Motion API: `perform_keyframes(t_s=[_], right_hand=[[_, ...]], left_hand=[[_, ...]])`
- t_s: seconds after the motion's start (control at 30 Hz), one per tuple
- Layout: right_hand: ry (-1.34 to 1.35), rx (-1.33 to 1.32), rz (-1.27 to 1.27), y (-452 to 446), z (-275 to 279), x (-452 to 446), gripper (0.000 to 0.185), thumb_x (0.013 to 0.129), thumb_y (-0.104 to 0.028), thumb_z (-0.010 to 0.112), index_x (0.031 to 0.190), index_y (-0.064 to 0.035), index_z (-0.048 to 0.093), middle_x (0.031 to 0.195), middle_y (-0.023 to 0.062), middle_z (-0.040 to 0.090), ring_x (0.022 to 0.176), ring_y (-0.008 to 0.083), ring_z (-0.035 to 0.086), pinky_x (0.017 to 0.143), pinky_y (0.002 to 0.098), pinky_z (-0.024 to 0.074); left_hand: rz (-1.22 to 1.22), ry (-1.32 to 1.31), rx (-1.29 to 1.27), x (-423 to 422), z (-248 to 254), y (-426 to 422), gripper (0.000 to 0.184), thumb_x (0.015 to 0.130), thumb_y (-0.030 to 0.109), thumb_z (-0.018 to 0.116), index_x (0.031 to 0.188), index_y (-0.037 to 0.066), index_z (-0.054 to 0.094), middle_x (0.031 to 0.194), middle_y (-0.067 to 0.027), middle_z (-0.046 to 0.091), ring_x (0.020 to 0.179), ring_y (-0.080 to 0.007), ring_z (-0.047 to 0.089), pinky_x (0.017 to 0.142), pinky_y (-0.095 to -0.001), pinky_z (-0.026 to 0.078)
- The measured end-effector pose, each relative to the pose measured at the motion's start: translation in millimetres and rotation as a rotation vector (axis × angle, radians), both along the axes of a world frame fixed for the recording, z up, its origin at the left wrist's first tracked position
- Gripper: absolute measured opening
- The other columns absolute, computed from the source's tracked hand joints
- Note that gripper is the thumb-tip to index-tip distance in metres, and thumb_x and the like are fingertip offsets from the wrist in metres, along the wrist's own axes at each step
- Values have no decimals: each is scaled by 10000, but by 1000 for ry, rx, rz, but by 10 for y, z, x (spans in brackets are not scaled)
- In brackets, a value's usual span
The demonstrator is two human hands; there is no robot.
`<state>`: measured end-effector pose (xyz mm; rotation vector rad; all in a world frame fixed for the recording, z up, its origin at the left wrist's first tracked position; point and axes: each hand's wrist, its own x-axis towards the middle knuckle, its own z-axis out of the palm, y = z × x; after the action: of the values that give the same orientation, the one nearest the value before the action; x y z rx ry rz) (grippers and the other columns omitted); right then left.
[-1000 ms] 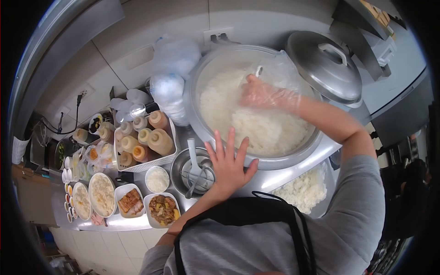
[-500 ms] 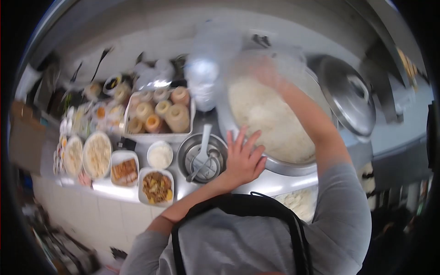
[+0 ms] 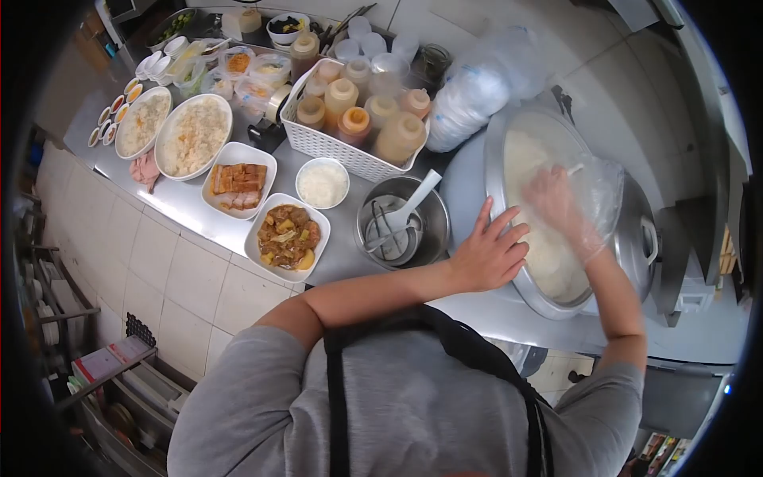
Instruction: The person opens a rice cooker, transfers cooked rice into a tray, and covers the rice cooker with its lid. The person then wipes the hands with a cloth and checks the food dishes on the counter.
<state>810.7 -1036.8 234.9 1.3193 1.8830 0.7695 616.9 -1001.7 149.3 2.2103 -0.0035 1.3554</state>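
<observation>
Got the left hand (image 3: 490, 253) opened out, fingers spread over the near rim of a big metal pot (image 3: 493, 155), just beside a steel bowl (image 3: 437, 229) with a white paddle (image 3: 415, 200) in it. Farther in, got the right hand (image 3: 554, 203) in a clear plastic glove (image 3: 606, 199), inside the pot over the rice (image 3: 548, 264), curled near a white handle tip (image 3: 575, 168), too blurry to tell if gripping it. Looks like stirring or scooping rice, probably calls for a steady rim and a firm push through. Past that, spotted a white basket (image 3: 342, 155) of sauce bottles (image 3: 397, 139)
</observation>
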Motion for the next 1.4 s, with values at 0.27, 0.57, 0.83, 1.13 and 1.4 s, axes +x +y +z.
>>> perform_keyframes(t_s=[0.27,0.57,0.83,1.13,1.4], right_hand=[[177,393,-86,465,-272,1595,211,770,-138,498,945,-126,616,827,72,593,843,237,552,902,484,325],[402,344,-232,913,-657,1226,270,745,-107,489,985,-144,607,992,91,590,995,229,523,898,449,348],[1043,240,163,591,-803,861,179,701,-136,524,865,-127,595,930,82,584,931,242,527,830,433,367],[208,126,-79,-611,223,164,156,719,-175,521,846,-123,594,843,63,603,860,208,542,768,368,389],[25,36,-985,-1710,320,288,218,689,-139,579,889,-61,611,847,124,631,730,258,624,605,393,501]], left_hand=[[-38,-56,36,19,9,27,203,707,205,599,857,74,559,1014,-80,473,1082,-322,424,963,-613,227],[-15,-13,58,73,-54,6,196,607,143,605,795,116,555,878,-32,515,935,-241,487,932,-528,287],[24,-25,75,83,-37,-43,176,657,155,562,820,90,572,905,-51,545,927,-234,497,955,-508,266],[-15,-51,103,77,5,-56,249,609,117,584,853,77,553,942,-71,511,964,-270,461,957,-468,254],[12,-29,99,45,67,-82,196,698,164,551,880,92,548,974,-56,511,1005,-260,446,945,-515,249]])
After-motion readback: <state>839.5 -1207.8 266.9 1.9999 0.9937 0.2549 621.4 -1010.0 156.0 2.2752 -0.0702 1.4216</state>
